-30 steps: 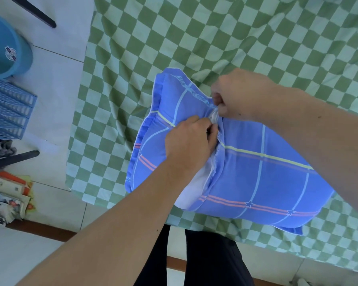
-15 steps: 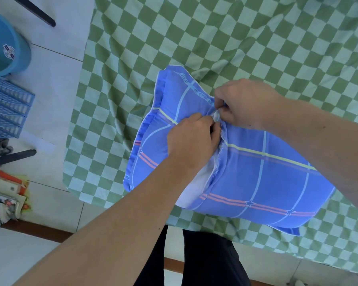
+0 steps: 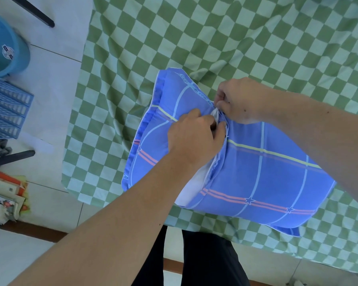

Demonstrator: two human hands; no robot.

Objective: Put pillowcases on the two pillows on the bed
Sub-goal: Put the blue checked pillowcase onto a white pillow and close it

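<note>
Pinching soft plaid pillowcase (image 3: pixel 256 178) (white pillow (image 3: pixel 194 186) showing), both hands.

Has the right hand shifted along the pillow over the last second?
Yes. The right hand slid down the blue pillowcase opening toward its yellow stripe, nearer the person.

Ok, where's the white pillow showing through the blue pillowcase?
In the head view, the white pillow shows in the pillowcase opening, just below the left hand, near the bed's near edge.

Pillowcase (image 3: pixel 256 178) matt woven blue cloth, pillow (image 3: pixel 194 187) smooth white fabric, bedsheet (image 3: pixel 215 38) matt creased checked cloth, bucket (image 3: pixel 4 48) glossy blue plastic, floor (image 3: pixel 50 83) smooth tile.
</note>
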